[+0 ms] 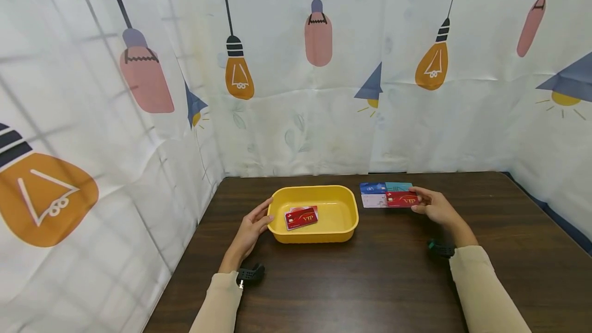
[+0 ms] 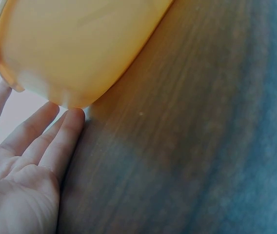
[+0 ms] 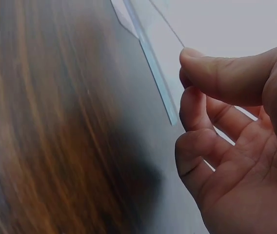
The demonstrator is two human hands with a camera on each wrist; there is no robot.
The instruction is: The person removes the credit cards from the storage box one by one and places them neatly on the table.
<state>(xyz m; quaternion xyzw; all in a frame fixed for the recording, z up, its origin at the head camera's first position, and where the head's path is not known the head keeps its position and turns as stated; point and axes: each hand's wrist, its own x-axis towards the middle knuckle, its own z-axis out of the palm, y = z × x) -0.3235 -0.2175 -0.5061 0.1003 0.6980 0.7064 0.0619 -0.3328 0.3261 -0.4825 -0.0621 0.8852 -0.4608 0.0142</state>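
Observation:
A yellow plastic basin [image 1: 333, 218] stands on the table, with a red VIP card [image 1: 302, 217] inside on top of at least one other card. My left hand [image 1: 252, 227] is at its left end; in the left wrist view the fairly straight fingers [image 2: 63, 141] touch the outer wall. My right hand [image 1: 437, 209] pinches another red VIP card [image 1: 400, 199] by its right edge, between thumb [image 3: 226, 75] and finger. Around this card lie a blue card [image 1: 372, 188], a teal card [image 1: 399, 186] and a pale card [image 1: 373, 201]. The right wrist view shows the pinched card only as a thin edge.
The dark wood table [image 1: 351, 287] runs back to a white curtain [image 1: 296, 132] printed with lamps and bulbs. Another stretch of curtain hangs along the left side. The group of cards lies near the table's back edge, right of the basin.

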